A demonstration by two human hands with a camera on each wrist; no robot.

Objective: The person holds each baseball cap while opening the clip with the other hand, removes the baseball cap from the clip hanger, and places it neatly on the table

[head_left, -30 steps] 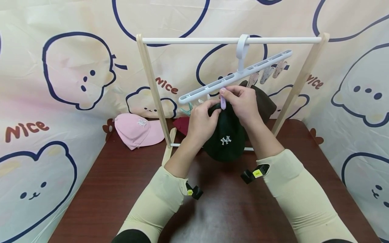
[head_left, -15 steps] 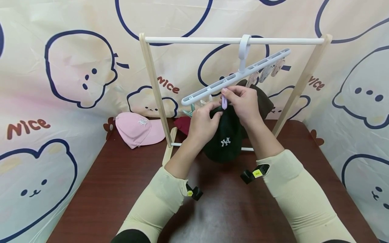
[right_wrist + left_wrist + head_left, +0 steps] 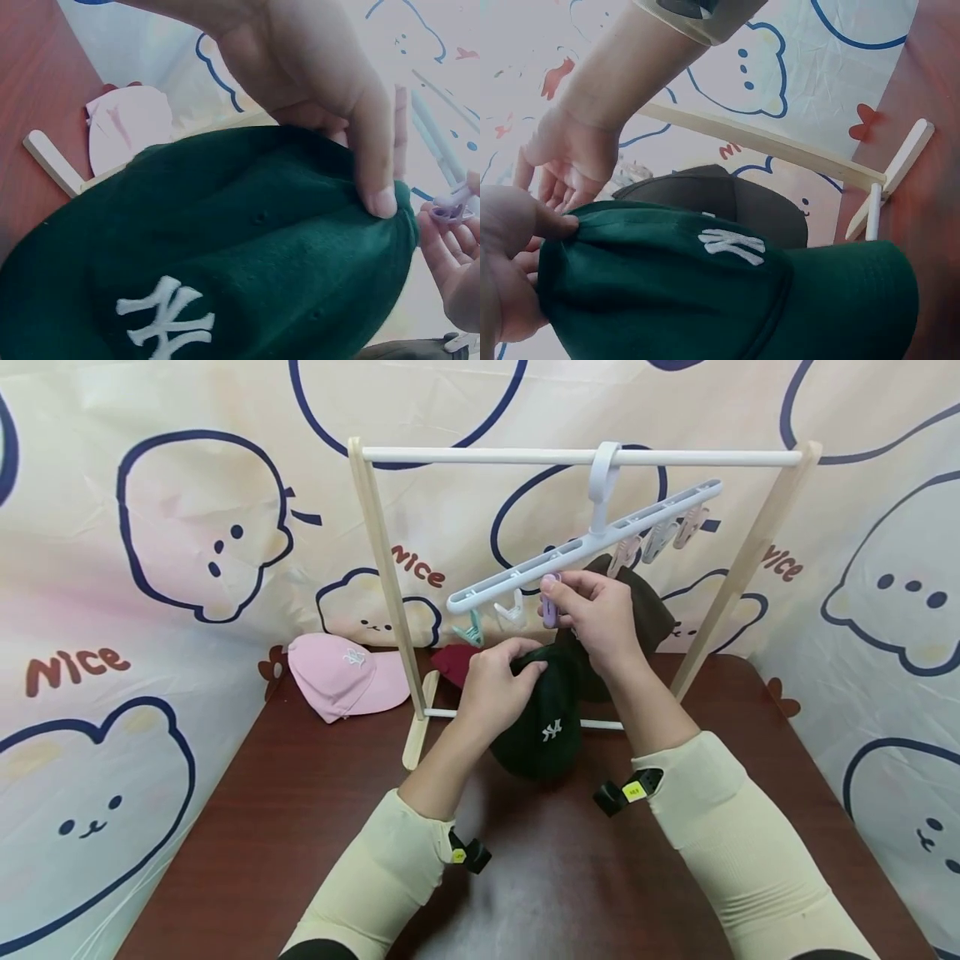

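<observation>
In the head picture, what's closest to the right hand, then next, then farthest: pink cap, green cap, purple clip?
1. Purple clip: pinched in the right hand.
2. Green cap: lower and to the left, held by the left hand.
3. Pink cap: far over on the left, on the table.

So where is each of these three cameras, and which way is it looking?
Head: worn on the head, looking forward and down at the rack and green cap; left hand, right hand and sleeves show.
Left wrist: on the left wrist, looking across toward the brown cap; left hand at the left edge, right hand and forearm above.
Right wrist: on the right wrist, looking across toward the pink cap; left hand above, right hand at the right edge with a purple clip.
Shared: both wrist views show the green cap.
</observation>
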